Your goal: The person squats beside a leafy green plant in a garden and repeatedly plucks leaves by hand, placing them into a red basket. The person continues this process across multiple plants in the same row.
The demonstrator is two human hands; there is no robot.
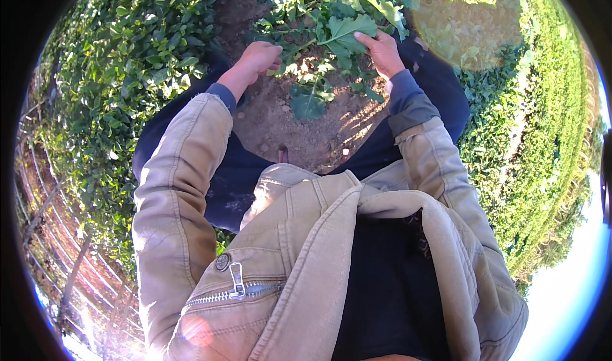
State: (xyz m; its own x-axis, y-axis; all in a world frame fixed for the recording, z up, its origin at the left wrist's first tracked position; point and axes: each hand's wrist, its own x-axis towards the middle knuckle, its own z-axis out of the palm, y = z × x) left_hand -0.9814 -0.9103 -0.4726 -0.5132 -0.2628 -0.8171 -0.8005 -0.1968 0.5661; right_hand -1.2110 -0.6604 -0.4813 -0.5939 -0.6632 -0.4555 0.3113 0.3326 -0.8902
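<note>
A leafy green plant (312,48) with broad, lobed leaves grows from the bare soil between my knees. My right hand (385,53) is closed on the edge of one large leaf (347,32), the thumb lying on its upper face. To the left of the plant, my left hand (258,60) has its fingers curled together beside the stems. Whatever those fingers may hold is too small to make out. A lower leaf (308,103) droops close to the ground below both hands.
Dense leafy bushes (137,55) stand along my left side, and a long green row (542,106) runs on the right. Brown soil (274,122) lies between my legs in dark trousers (440,87). Farther left, thin pale lines (76,259) cross reddish ground.
</note>
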